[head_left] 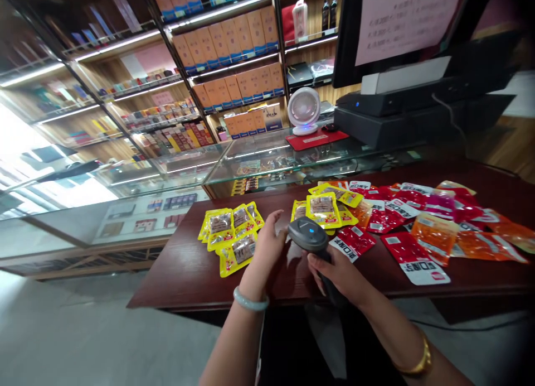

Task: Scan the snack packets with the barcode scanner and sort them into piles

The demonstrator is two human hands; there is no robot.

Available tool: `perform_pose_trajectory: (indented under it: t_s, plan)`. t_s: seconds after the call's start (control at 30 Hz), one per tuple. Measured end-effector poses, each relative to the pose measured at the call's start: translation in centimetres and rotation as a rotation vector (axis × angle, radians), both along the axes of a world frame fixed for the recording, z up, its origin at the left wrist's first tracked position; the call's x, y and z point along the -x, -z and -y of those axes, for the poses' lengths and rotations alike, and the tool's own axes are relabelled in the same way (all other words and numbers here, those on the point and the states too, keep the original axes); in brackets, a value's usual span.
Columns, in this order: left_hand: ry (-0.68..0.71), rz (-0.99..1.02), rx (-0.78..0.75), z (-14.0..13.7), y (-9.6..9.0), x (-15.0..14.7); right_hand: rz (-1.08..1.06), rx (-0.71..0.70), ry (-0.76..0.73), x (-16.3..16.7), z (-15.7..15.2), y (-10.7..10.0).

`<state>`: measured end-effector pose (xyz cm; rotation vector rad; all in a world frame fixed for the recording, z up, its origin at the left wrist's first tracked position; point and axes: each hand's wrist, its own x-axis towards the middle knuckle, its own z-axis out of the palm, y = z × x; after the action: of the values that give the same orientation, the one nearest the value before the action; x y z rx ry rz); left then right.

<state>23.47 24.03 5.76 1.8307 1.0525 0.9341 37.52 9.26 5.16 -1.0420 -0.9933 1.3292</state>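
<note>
My right hand (340,271) is wrapped round the handle of a dark grey barcode scanner (308,233) with a small blue light on top. Its head points left, over the table. Close to the scanner's left side is my left hand (271,241), fingers stretched out, with nothing visible in it; part of the palm side is hidden. Yellow snack packets (234,235) with clear windows lie in an overlapping group left of that hand. Beyond the scanner is a second pile of yellow packets (324,207). Red snack packets (403,246) and orange packets (434,235) spread out to the right.
The dark red wooden table (175,283) has its front edge below my wrists. Behind it stands a glass display counter (267,157) with a small white fan (304,110) on a red mat (317,140). A black monitor (349,40) and till equipment (376,121) occupy the right.
</note>
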Motion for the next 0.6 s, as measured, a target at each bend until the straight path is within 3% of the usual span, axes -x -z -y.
perform_pose_trajectory:
  t_s: [0.1,0.23,0.43,0.6]
  plan:
    - [-0.233,-0.370,-0.201,1.6,0.2,6.1,0.007,0.034,-0.086,1.0,-0.1,0.3]
    - [-0.598,-0.834,-0.210,2.8,-0.1,11.6,-0.002,0.068,-0.201,3.1,-0.4,0.7]
    - [-0.546,-1.054,-0.113,1.8,-0.7,13.6,0.054,0.088,-0.260,4.5,-0.5,0.5]
    - [-0.462,-0.877,-0.028,1.7,-0.4,13.5,0.084,0.086,-0.260,4.1,-0.5,0.4]
